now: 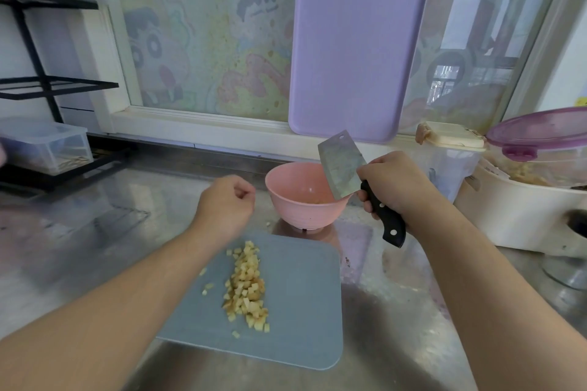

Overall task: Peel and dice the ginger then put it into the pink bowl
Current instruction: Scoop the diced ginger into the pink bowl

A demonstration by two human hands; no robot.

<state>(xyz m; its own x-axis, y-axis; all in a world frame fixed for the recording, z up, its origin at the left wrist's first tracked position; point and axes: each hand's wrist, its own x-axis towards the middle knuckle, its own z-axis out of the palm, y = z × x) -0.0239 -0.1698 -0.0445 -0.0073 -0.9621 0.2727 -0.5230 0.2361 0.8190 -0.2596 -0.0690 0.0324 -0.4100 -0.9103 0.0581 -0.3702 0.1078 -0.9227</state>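
A pile of diced ginger [247,289] lies on the grey-blue cutting board [301,311] in front of me. Behind the board stands the pink bowl [286,200], with a little ginger at its bottom. My right hand [394,184] grips the black handle of a cleaver [341,168], whose blade is tilted over the bowl's right rim. My left hand [227,203] hovers just left of the bowl above the board's far edge, fingers curled closed with nothing visible in them.
A purple cutting board [359,41] leans against the window behind the bowl. Lidded containers [536,149] and a white appliance [521,216] crowd the right side. A black rack with a clear plastic box [47,146] stands at the left on the steel counter.
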